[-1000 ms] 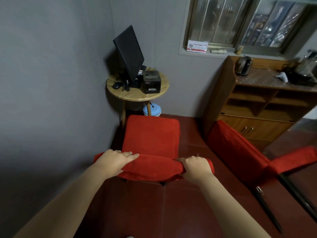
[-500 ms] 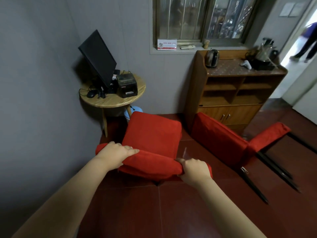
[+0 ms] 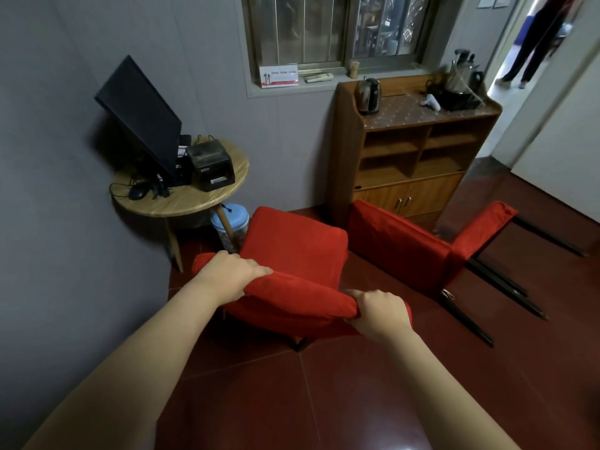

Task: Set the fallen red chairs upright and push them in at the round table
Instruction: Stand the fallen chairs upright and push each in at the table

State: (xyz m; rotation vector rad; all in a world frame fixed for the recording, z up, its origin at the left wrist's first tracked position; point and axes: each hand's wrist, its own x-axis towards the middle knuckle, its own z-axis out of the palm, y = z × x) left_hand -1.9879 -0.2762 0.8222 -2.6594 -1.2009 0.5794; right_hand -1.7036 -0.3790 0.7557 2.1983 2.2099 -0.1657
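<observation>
Head view: we grip backrest top of first red fabric-padded chair (image 3: 292,250). Left hand (image 3: 227,274) curls over left end, right hand (image 3: 380,311) clenched round right end. Chair stands upright, seat facing round light-wood table (image 3: 194,203) at far left. Seat front near table leg, seemingly not tucked under yet; gap hard to judge from this angle. Second red padded chair (image 3: 399,245) lies on its side at right, beside brown wooden cabinet (image 3: 344,151), black legs stretched across floor. Our estimate: about one third done. First chair needs push-in; second needs righting, then push-in.
</observation>
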